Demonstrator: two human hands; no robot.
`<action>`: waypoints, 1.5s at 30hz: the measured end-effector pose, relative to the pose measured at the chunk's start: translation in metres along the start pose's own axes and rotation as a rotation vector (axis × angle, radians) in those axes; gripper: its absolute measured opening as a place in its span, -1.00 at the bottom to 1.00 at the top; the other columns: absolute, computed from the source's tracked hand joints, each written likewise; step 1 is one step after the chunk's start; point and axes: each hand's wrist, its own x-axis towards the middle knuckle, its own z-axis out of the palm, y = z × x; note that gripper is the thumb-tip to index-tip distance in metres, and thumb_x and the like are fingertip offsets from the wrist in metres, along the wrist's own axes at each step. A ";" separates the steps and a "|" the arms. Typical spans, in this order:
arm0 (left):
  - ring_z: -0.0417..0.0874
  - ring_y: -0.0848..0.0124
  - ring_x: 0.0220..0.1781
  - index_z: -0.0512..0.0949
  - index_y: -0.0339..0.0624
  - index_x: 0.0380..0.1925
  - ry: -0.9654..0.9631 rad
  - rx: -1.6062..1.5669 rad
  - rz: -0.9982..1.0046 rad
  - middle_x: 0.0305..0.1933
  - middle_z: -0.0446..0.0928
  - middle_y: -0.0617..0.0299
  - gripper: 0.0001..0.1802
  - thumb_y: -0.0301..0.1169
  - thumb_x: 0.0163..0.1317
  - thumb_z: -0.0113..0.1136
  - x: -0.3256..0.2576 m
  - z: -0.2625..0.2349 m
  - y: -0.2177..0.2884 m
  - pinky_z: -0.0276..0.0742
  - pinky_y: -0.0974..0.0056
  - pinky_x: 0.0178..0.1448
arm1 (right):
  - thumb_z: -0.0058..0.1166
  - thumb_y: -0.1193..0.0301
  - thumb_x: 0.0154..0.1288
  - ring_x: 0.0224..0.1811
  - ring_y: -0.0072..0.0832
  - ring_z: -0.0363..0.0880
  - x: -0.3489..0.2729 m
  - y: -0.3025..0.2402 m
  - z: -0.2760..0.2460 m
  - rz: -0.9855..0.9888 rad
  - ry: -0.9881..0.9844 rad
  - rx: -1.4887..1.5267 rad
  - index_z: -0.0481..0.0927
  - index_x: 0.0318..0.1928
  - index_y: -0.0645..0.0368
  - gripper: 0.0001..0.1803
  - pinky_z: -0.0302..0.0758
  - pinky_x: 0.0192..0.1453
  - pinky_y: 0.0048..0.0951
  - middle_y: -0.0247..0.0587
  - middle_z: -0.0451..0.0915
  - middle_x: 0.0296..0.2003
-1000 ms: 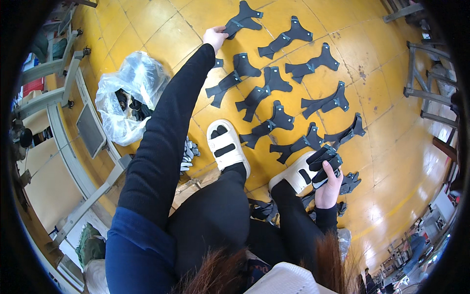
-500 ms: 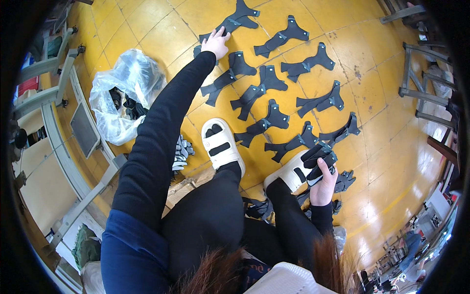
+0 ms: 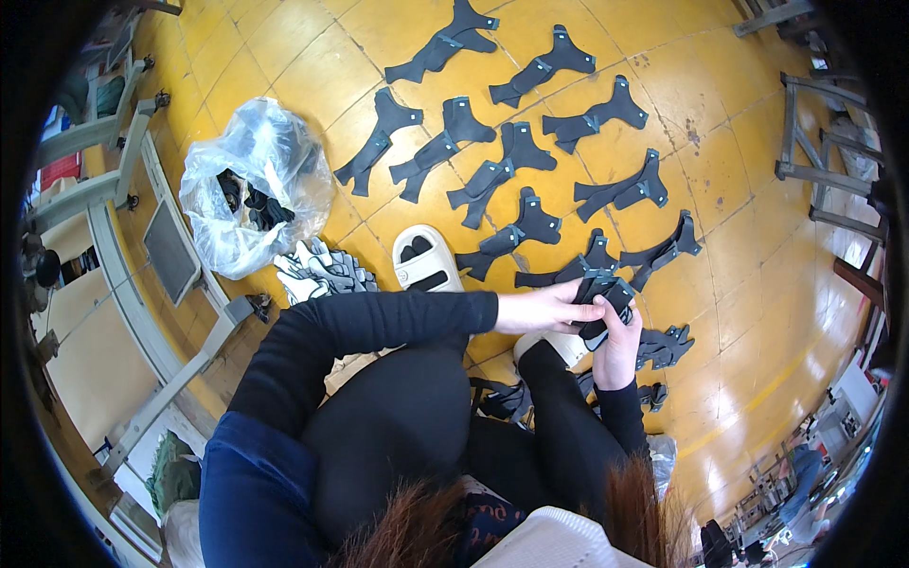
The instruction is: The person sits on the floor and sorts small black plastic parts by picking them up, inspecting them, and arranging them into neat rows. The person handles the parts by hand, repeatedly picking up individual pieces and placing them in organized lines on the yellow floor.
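In front of my right knee, my right hand (image 3: 618,352) is closed around a small stack of black fabric pieces (image 3: 606,286). Reaching across from the left, my left hand (image 3: 554,309) pinches the near side of the same stack; its fingertips partly hide what they grip. Similar dark Y-shaped fabric pieces with small pale tags lie spread in slanting rows on the floor. One of them (image 3: 540,220) is just beyond the hands, another (image 3: 663,248) lies to their right, and a further piece (image 3: 382,142) is at the left end.
A clear plastic bag (image 3: 308,156) with dark items stands on the yellow tiled floor (image 3: 748,312) at the left. Near it sits a pile of white-and-grey pieces (image 3: 327,273). More dark pieces (image 3: 665,347) lie beside my right foot. Metal frames (image 3: 824,180) line both sides.
My left hand has come back from the far floor pieces to the stack in my right hand. The left-end piece and the white-and-grey pile, partly covered by my arm before, now show.
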 end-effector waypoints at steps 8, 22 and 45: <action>0.04 0.24 0.46 -0.26 -0.20 0.41 0.115 0.475 0.168 0.44 -0.02 0.01 -0.11 -0.04 0.35 0.01 0.003 0.010 -0.014 0.05 0.23 0.45 | -0.10 0.33 0.43 0.12 -0.52 0.35 0.001 0.015 0.001 0.001 -0.077 0.042 0.22 0.21 0.14 -0.59 0.29 0.20 -0.45 -0.22 0.38 0.08; 0.51 0.59 -0.36 0.51 -0.23 -0.19 0.267 0.350 -0.004 -0.37 0.51 0.40 -0.82 -0.50 0.18 0.18 -0.003 -0.011 -0.020 0.47 0.45 -0.19 | 0.03 0.48 0.26 0.44 -0.34 -0.02 0.007 0.011 0.000 -0.378 -0.125 -0.495 0.01 0.40 0.24 -0.25 -0.11 0.48 -0.32 -0.07 -0.01 0.40; 0.45 0.61 -0.49 0.44 -0.19 -0.25 0.141 0.014 -0.008 -0.50 0.43 0.34 -0.85 -0.45 0.21 0.17 -0.014 0.011 -0.002 0.31 0.48 -0.43 | 0.11 0.47 0.23 0.18 -0.43 0.37 0.000 0.000 -0.008 -0.153 -0.390 -0.279 0.31 0.24 0.25 -0.44 0.28 0.27 -0.42 -0.21 0.39 0.17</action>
